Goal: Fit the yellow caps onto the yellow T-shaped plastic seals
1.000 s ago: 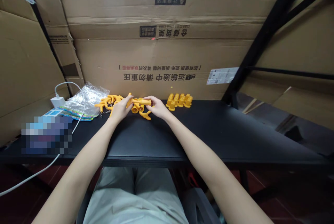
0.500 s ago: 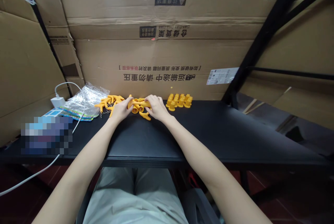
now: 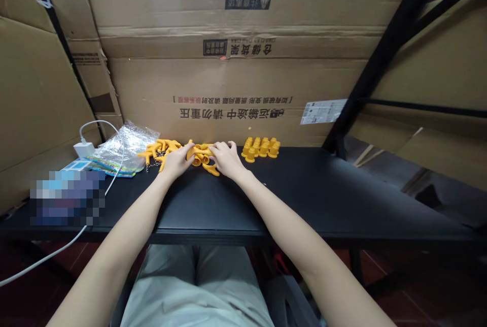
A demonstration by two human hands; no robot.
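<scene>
Both my hands have come closer together since a second ago, and the long yellow piece I held between them then is now down among the pile. My left hand [image 3: 177,159] and right hand [image 3: 225,157] curl their fingers around the yellow plastic parts [image 3: 200,153] on the black counter [image 3: 304,195]. Just to the right stands a neat group of little yellow caps [image 3: 261,147], and a clear bag [image 3: 124,146] lies on the left.

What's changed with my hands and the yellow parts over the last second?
The right hand slid left along the yellow piece toward the left hand, so the two now nearly meet over it. The left hand kept its grip. The cluster of small yellow caps and plastic bag stayed put.
</scene>
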